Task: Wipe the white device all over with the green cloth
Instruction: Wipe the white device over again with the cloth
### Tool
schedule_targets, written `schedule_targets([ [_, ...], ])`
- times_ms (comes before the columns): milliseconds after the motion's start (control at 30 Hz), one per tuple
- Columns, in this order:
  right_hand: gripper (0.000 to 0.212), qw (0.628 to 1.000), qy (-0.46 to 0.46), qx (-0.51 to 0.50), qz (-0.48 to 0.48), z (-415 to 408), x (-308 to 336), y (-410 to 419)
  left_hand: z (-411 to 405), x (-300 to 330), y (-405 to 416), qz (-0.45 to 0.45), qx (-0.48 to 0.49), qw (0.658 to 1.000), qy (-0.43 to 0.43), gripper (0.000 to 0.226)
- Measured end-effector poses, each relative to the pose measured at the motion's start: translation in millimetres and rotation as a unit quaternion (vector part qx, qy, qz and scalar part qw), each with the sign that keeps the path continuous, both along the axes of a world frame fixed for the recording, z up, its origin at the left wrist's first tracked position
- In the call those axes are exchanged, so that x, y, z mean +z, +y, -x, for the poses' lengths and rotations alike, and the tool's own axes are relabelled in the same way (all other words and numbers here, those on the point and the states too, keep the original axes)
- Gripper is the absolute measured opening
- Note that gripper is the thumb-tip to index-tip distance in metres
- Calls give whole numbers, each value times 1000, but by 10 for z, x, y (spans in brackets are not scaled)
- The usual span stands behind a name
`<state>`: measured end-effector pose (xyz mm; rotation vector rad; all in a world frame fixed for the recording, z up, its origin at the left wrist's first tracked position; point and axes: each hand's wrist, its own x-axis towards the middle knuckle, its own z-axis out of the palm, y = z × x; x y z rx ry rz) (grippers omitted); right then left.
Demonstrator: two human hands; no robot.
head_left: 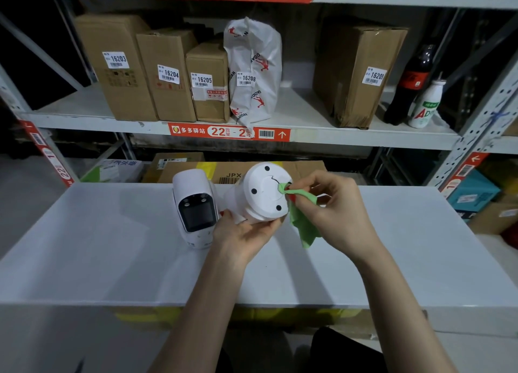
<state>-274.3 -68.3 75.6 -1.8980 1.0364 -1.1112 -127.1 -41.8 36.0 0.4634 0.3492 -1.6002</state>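
Note:
The white device [260, 187] is tipped over the white table, its round base with three dark pads facing me and its dark-screened head [196, 207] lying at the left. My left hand [244, 232] grips the device's neck from below. My right hand [333, 210] pinches the green cloth [301, 218] and presses a twisted tip of it against the right edge of the round base. The rest of the cloth hangs down beneath the hand.
The white table [112, 246] spreads around the device. Behind it stands a metal shelf [308, 134] with labelled cardboard boxes [168, 72], a white plastic parcel [252, 70] and two bottles [417, 92]. More boxes [476, 193] sit low at the right.

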Motion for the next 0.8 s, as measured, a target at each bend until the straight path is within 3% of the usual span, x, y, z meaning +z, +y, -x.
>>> schedule_targets([
  [267, 17, 995, -42, -80, 29, -21, -52, -67, 47, 35, 11, -29, -29, 997, -62, 61],
  [467, 16, 999, -48, -9, 15, -11, -26, -47, 38, 30, 17, -15, -43, 993, -108, 57],
  [667, 13, 997, -60, -36, 26, -31, -44, -67, 34, 10, -2, -25, -45, 991, -124, 59],
  [800, 13, 999, -31, 15, 20, -5, 5, -34, 32, 8, 2, -22, -54, 990, -130, 61],
])
